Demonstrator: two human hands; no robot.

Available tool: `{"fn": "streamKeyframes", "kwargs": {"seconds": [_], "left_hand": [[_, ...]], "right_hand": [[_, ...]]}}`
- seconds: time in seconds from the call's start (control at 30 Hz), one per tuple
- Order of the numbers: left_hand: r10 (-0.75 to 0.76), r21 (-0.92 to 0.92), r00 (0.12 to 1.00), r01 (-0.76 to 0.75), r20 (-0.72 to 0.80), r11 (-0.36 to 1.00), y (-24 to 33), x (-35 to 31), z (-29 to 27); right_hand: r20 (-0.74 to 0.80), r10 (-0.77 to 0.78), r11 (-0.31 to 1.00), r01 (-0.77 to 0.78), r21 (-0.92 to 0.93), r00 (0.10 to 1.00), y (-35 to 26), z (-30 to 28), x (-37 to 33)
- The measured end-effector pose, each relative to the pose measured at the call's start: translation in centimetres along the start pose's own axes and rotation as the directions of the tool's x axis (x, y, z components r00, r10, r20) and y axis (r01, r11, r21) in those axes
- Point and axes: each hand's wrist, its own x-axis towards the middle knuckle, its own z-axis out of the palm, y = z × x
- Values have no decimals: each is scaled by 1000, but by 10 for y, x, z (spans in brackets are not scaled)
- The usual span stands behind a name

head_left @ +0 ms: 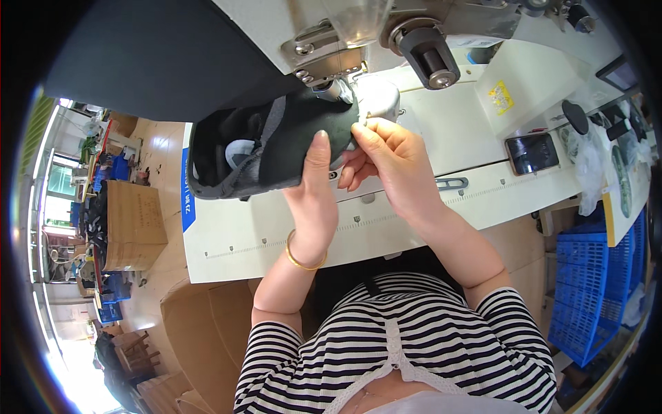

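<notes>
Holding the black shoe upper [296, 148] tilted beneath the sewing machine head [331, 65], over the white table [227, 228] and close beside the pale post [380, 100]. Clamping it with the left hand [312, 193], pressing with the thumb on the outside and keeping the other fingers mostly out of sight. Bringing thumb and forefinger of the right hand [403, 165] together at the front edge, without showing clearly whether pinching material or thread. Probably risking a puckered edge from uneven pulling, a twist from gripping at one end only, or a nipped fingertip from working so near the metal foot [336, 91]. Showing a light-grey piece [239, 153] inside the opening. Seeing, farther out, blue crates [579, 283] at right, a clear plastic bag [592, 169] above, and a cardboard carton [134, 224] at left, without making out any contents.
</notes>
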Motion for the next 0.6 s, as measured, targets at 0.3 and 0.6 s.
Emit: {"fn": "streamKeyframes", "kwargs": {"seconds": [0.3, 0.6], "left_hand": [[-90, -73, 993, 84, -80, 994, -5, -7, 38], [315, 616, 849, -526, 425, 586, 9, -53, -1]], "right_hand": [[-82, -57, 997, 53, -50, 995, 4, -4, 2], [-65, -50, 995, 44, -90, 997, -2, -17, -5]]}}
